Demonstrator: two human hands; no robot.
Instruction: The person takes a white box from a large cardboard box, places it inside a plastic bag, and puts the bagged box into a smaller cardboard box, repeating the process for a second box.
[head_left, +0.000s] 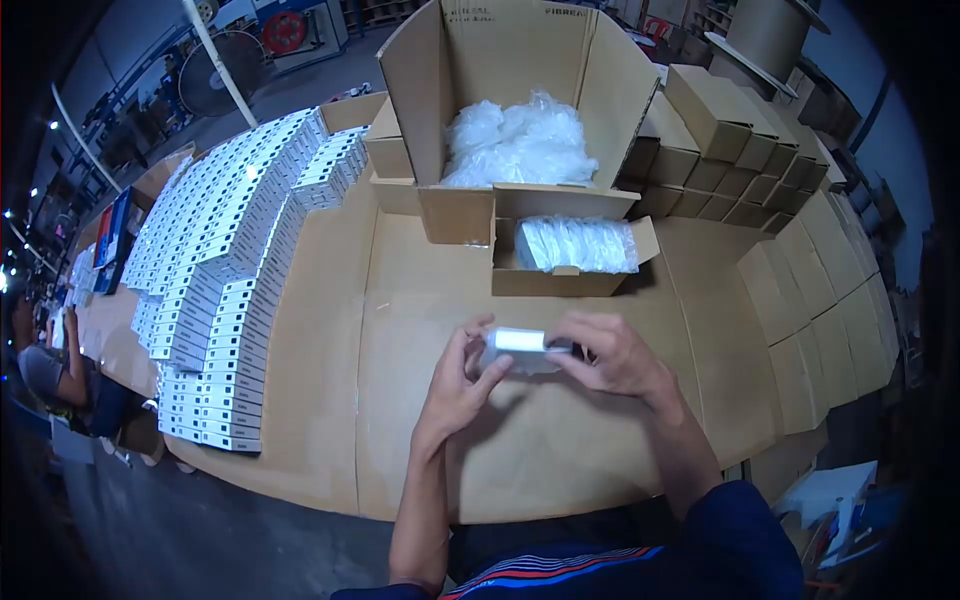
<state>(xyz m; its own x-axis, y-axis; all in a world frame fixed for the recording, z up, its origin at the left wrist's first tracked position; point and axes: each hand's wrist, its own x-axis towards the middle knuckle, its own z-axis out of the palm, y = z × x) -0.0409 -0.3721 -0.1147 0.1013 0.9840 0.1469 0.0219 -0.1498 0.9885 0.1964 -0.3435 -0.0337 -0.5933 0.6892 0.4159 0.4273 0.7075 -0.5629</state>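
Note:
My left hand (463,375) is closed on the left end of a small white item (520,341) wrapped in clear plastic. At its right end my right hand (603,355) pinches the wrapping between thumb and fingers. Both hands hold the item above the cardboard-covered table (420,300). Just beyond them is an open small carton (555,284) with a row of plastic-wrapped pieces (575,245) inside. Behind it a large open carton (415,110) contains a heap of clear plastic bags (525,140).
Stacked white boxes (225,210) fill the left side. Brown cartons (720,130) are piled at the back right, with more cartons (825,280) along the right edge. Another person (60,375) is at the far left.

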